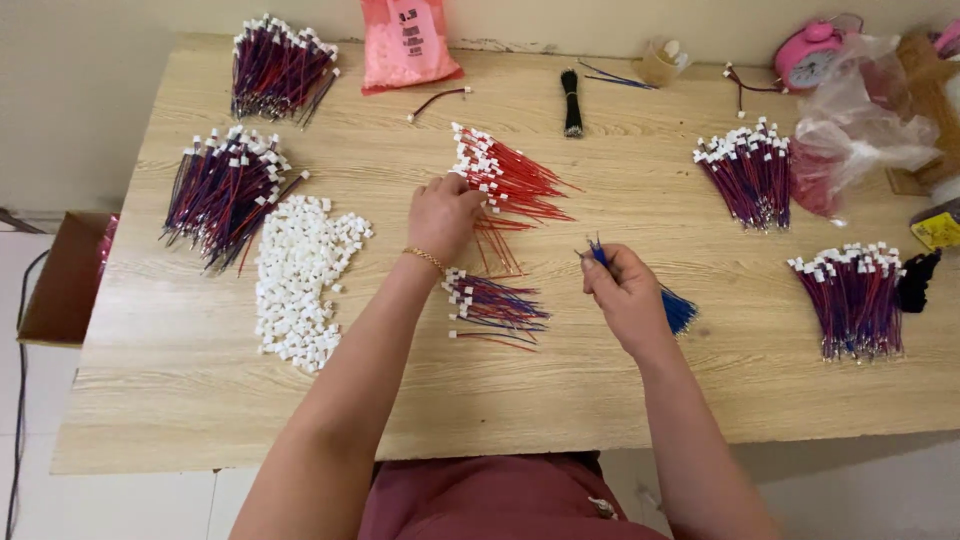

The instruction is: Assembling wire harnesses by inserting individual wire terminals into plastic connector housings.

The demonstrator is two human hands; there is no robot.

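While I watch from the head camera, a pale wooden table (600,390) with a streaked grain fills the view. My left hand (443,217) reaches forward, palm down, wrist bent a little, a thin gold bracelet (424,259) at the wrist. Its fingers are curled together on the near end of a fan of thin red wires (515,185), each tipped with a small white plastic plug. I cannot tell how many wires the fingers pinch.

My right hand (622,292) sits nearer to me, forearm angled in from the lower right. Its thumb and fingers are closed on a slim bunch of blue wires (678,310); short ends poke up above the fist and the rest trail out behind the hand, to the right, onto the table.

Between the two hands lies a small flat bundle of red and blue wires (495,305) with white plugs at the left end. Left of my left arm is a loose heap of tiny white plastic plugs (300,280), blocky and matte. Larger bundles of red and blue wires (225,190) lie further left, and more finished bundles (855,295) lie at the right side of the table.
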